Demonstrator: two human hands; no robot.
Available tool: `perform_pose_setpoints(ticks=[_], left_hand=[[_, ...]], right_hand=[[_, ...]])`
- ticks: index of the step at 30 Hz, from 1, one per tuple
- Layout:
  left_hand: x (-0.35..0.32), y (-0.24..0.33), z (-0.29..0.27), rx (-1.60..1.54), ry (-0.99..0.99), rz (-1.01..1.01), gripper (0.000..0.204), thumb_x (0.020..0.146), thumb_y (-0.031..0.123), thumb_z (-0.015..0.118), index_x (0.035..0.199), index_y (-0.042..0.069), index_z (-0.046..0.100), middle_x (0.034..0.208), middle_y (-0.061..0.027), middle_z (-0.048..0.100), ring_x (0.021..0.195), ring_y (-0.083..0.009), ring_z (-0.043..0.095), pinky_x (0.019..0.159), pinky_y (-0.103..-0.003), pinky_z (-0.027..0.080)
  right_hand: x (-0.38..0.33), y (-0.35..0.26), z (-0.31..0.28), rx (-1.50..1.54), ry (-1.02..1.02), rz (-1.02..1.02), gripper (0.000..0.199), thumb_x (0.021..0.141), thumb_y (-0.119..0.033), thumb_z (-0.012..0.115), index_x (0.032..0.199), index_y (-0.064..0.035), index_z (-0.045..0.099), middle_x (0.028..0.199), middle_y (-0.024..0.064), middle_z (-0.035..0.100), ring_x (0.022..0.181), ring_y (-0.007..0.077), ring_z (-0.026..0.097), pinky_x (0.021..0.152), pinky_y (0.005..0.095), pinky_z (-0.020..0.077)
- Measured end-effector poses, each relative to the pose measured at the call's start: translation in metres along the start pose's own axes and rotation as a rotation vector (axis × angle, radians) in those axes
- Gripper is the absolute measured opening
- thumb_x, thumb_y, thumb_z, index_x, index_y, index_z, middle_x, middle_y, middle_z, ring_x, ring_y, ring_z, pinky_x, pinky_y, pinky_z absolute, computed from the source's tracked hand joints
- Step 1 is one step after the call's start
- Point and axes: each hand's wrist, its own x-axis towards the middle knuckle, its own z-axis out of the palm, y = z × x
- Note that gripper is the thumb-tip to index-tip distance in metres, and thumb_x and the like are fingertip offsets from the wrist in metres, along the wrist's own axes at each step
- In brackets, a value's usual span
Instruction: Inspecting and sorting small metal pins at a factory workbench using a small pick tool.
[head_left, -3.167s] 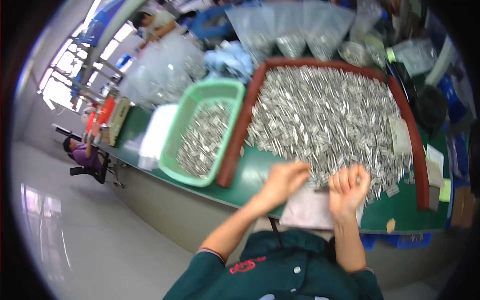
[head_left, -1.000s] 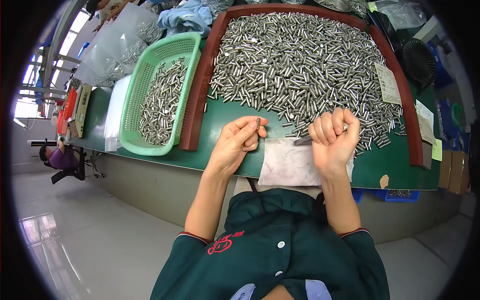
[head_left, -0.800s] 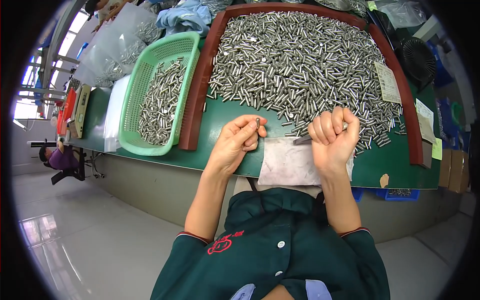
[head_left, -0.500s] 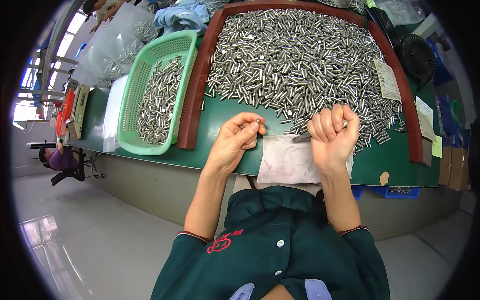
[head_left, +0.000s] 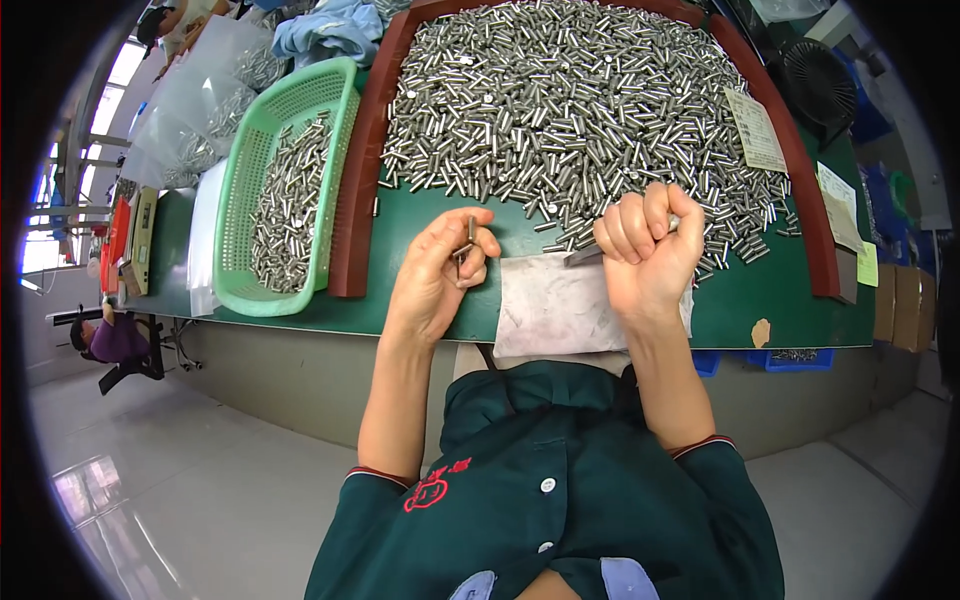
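Observation:
My left hand [head_left: 430, 275] is closed, pinching a short metal pin [head_left: 471, 230] upright between thumb and fingers. Below it, another small bit of metal seems to lie in the fingers, too small to make out. My right hand [head_left: 648, 250] makes a fist around a dark flat metal bar [head_left: 584, 257], whose end sticks out to the left. Something shiny shows by its thumb. Under the right hand lies a stained white cloth pad [head_left: 550, 312], at the table's near edge. Just beyond both hands spreads a large heap of loose metal pins [head_left: 570, 110].
Dark red rails [head_left: 362, 190] border the heap on the green table [head_left: 400, 225]. At left stands a green plastic basket [head_left: 228, 250] of pins. A paper slip [head_left: 755, 130] lies on the right side, near a black fan [head_left: 818, 85]. A person [head_left: 118, 338] sits far left.
My left hand has turned, so the pin in it now stands upright and shows along its length. The right hand still grips the bar. The whole view has shifted slightly.

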Motion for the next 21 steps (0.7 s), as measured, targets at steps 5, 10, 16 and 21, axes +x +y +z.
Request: perform_pose_setpoints(ticks=[5, 10, 16, 21], left_hand=[[0.006, 0.002, 0.005, 0.330, -0.059, 0.049, 0.027, 0.086, 0.022, 0.049, 0.069, 0.001, 0.052, 0.061, -0.0005, 0.045, 0.053, -0.0042, 0.033, 0.045, -0.019, 0.026], [0.016, -0.003, 0.036, 1.207, 0.055, 0.328, 0.010, 0.070, 0.005, 0.064, 0.075, -0.001, 0.059, 0.048, 0.0024, 0.033, 0.047, -0.0050, 0.029, 0.042, -0.025, 0.027], [0.024, -0.008, 0.041, 1.393, 0.019, 0.395, 0.010, 0.068, 0.004, 0.064, 0.076, -0.001, 0.059, 0.048, -0.0027, 0.031, 0.044, -0.0100, 0.030, 0.042, -0.027, 0.028], [0.017, -0.003, 0.022, 0.713, -0.019, 0.117, 0.010, 0.079, 0.010, 0.059, 0.078, 0.001, 0.054, 0.060, 0.0038, 0.043, 0.049, -0.0032, 0.032, 0.043, -0.019, 0.026]], right_hand=[[0.000, -0.001, 0.002, 0.009, -0.007, -0.001, 0.036, 0.086, -0.024, 0.029, 0.052, -0.0130, 0.029, 0.040, -0.0025, 0.024, 0.036, 0.0078, 0.015, 0.037, 0.0238, 0.0161], [0.000, -0.002, 0.000, 0.001, 0.001, -0.019, 0.036, 0.086, -0.024, 0.029, 0.052, -0.0129, 0.029, 0.039, -0.0024, 0.024, 0.036, 0.0078, 0.016, 0.037, 0.0237, 0.0168], [0.000, -0.002, 0.000, 0.024, -0.004, -0.015, 0.036, 0.087, -0.025, 0.029, 0.052, -0.0128, 0.029, 0.039, -0.0024, 0.024, 0.035, 0.0077, 0.016, 0.037, 0.0236, 0.0166], [0.000, -0.003, 0.000, 0.024, 0.002, -0.008, 0.036, 0.086, -0.024, 0.029, 0.052, -0.0129, 0.028, 0.039, -0.0025, 0.024, 0.035, 0.0076, 0.016, 0.036, 0.0236, 0.0159]])
